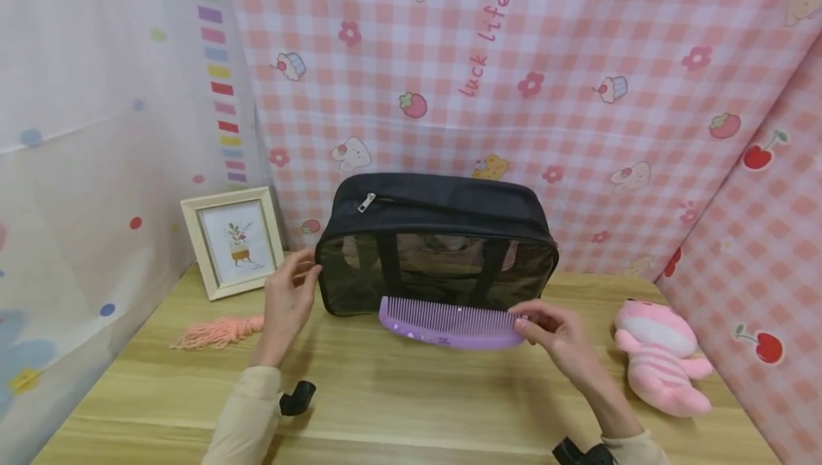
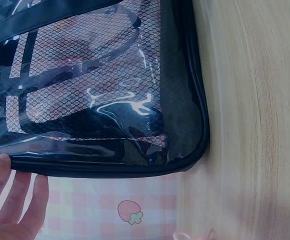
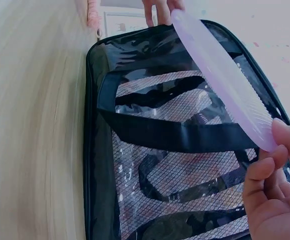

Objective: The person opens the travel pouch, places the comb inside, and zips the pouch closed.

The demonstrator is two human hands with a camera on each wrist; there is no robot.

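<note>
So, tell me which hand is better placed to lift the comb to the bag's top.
Probably the right hand: it pinches one end of the purple comb, in front of the black bag. The left hand touches the bag's left edge, away from the comb, and seems better suited to steadying.

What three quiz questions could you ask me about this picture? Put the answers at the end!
1. Pick one: the right grip holds
a) yarn
b) a purple comb
c) a plush toy

2. True or false: in the head view, the framed picture stands left of the black bag.

3. Fill in the missing word on the pink checked cloth: "luck ____".

Key: 1 b; 2 true; 3 life.
</note>
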